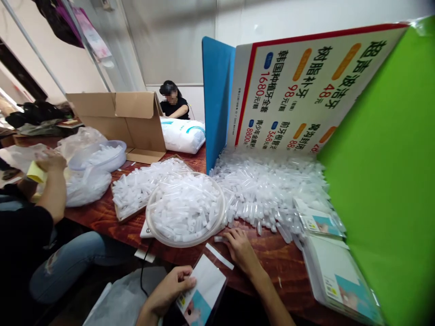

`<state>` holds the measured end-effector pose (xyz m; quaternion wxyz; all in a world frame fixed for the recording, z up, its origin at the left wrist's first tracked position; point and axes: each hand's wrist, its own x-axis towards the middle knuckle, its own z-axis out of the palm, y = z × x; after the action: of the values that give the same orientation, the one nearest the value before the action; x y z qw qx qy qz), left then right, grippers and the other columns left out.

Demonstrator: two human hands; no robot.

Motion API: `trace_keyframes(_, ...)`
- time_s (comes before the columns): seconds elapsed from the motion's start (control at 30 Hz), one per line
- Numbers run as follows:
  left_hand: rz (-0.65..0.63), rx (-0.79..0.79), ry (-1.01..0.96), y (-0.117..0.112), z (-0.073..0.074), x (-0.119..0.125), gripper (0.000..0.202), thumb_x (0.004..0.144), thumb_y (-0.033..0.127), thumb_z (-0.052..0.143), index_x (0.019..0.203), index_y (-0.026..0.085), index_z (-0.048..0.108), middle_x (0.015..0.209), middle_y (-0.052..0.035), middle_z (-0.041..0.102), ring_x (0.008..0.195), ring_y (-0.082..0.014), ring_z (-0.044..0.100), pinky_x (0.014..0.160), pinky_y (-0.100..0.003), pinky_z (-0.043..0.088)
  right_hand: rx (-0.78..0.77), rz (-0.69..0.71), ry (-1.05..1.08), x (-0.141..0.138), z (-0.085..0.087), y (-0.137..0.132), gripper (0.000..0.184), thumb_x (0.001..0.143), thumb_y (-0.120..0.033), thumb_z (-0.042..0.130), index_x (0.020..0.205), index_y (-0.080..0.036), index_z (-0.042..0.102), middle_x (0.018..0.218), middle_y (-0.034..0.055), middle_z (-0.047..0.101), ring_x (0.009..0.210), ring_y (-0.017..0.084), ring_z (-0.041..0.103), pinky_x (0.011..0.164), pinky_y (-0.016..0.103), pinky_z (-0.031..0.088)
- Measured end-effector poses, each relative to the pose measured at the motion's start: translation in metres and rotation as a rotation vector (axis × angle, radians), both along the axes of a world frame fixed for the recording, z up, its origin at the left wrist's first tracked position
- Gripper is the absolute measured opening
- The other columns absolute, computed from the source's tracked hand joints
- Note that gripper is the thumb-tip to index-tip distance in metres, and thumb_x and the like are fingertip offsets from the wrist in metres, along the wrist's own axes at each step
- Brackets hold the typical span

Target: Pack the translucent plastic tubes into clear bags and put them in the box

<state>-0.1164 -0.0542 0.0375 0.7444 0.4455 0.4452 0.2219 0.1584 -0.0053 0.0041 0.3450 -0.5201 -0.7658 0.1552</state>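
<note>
In my left hand (175,290), a clear plastic packet (207,276) is pinched between thumb and fingers. Its printed card shows white and teal areas, and a white strip runs along the packet's top edge. My right hand (239,249) rests at the table's near side with its fingertips closed on one small clear plastic sleeve (220,238). Just beyond it stands a round tub (219,222) heaped with similar translucent white pieces. A loose pile of these pieces (261,194) spreads to the right of the tub.
Upright boards, blue (215,99), printed (288,90) and green (390,149), enclose the pile. Stacked carded packets (331,267) lie at right. Behind the tub is a filled cardboard tray (118,215). A co-worker's arm (56,181) is at left; another person (175,106) sits beyond a white sack (183,135).
</note>
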Motion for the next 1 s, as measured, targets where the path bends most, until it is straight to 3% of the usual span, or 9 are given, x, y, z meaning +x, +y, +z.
trace_keyframes(0.1, -0.047, -0.059, -0.029, 0.007, -0.002, 0.012, 0.054, 0.067, 0.064, 0.081, 0.081, 0.014, 0.065, 0.07, -0.0015, 0.063, 0.057, -0.0128, 0.053, 0.056, -0.022, 0.037, -0.087, 0.027, 0.174, 0.011, 0.011, -0.019, 0.026, 0.095, -0.013, 0.05, 0.109, -0.021, 0.07, 0.104, 0.0094, 0.066, 0.097, 0.024, 0.063, 0.087, 0.037, 0.053)
trace_keyframes(0.23, -0.138, -0.101, -0.028, 0.016, -0.005, 0.021, 0.053, 0.067, 0.062, 0.082, 0.08, 0.013, 0.067, 0.069, -0.0015, 0.063, 0.058, -0.0127, 0.053, 0.058, -0.022, 0.036, -0.347, 0.057, 0.679, 0.017, 0.028, -0.048, 0.016, 0.093, -0.027, 0.062, 0.102, -0.022, 0.074, 0.102, 0.0067, 0.068, 0.098, 0.023, 0.065, 0.089, 0.035, 0.052)
trace_keyframes(0.33, -0.208, -0.103, -0.01, 0.02, -0.007, 0.023, 0.052, 0.066, 0.06, 0.083, 0.075, 0.012, 0.066, 0.066, 0.0001, 0.061, 0.056, -0.0104, 0.048, 0.056, -0.021, 0.031, -0.503, -0.065, 1.019, 0.018, 0.023, -0.062, 0.029, 0.083, -0.043, 0.076, 0.1, -0.022, 0.067, 0.096, 0.0052, 0.072, 0.084, 0.022, 0.068, 0.073, 0.033, 0.054)
trace_keyframes(0.4, -0.232, -0.093, 0.002, 0.021, -0.005, 0.025, 0.052, 0.068, 0.061, 0.082, 0.077, 0.012, 0.067, 0.066, 0.0003, 0.061, 0.057, -0.0101, 0.047, 0.055, -0.021, 0.03, -0.518, -0.132, 1.117, 0.015, 0.012, -0.065, 0.04, 0.074, -0.048, 0.083, 0.095, -0.022, 0.062, 0.088, 0.0041, 0.072, 0.074, 0.021, 0.067, 0.064, 0.031, 0.052)
trace_keyframes(0.53, -0.239, -0.071, -0.013, 0.02, 0.003, 0.029, 0.056, 0.071, 0.064, 0.079, 0.087, 0.011, 0.072, 0.077, -0.0037, 0.067, 0.066, -0.014, 0.055, 0.061, -0.022, 0.037, -0.473, -0.158, 1.046, 0.0, -0.004, -0.066, 0.039, 0.073, -0.05, 0.084, 0.079, -0.019, 0.061, 0.073, 0.0007, 0.066, 0.064, 0.016, 0.061, 0.06, 0.027, 0.046)
trace_keyframes(0.7, -0.295, -0.043, -0.116, 0.015, 0.005, 0.031, 0.064, 0.065, 0.062, 0.085, 0.1, 0.01, 0.074, 0.084, -0.0058, 0.07, 0.072, -0.0158, 0.059, 0.064, -0.021, 0.04, -0.437, 0.05, 0.899, -0.021, 0.005, -0.054, 0.044, 0.071, -0.058, 0.083, 0.066, -0.017, 0.068, 0.077, 0.0022, 0.063, 0.07, 0.017, 0.06, 0.064, 0.028, 0.048)
trace_keyframes(0.87, -0.176, -0.012, -0.146, 0.01, 0.003, 0.024, 0.063, 0.073, 0.06, 0.081, 0.113, 0.011, 0.073, 0.09, -0.0092, 0.074, 0.073, -0.0178, 0.062, 0.065, -0.022, 0.043, -0.229, 0.059, 0.429, -0.019, 0.021, -0.002, 0.018, 0.094, -0.033, 0.063, 0.086, -0.021, 0.074, 0.095, 0.0073, 0.065, 0.087, 0.021, 0.062, 0.08, 0.033, 0.05)
trace_keyframes(1.0, -0.098, 0.065, -0.163, 0.012, 0.001, 0.02, 0.075, 0.071, 0.065, 0.079, 0.124, 0.014, 0.069, 0.104, -0.0111, 0.075, 0.088, -0.0248, 0.066, 0.077, -0.03, 0.049, -0.223, 0.131, 0.32, -0.016, 0.022, 0.036, 0.006, 0.083, -0.018, 0.07, 0.089, -0.021, 0.071, 0.098, 0.0094, 0.07, 0.095, 0.026, 0.063, 0.089, 0.038, 0.049)
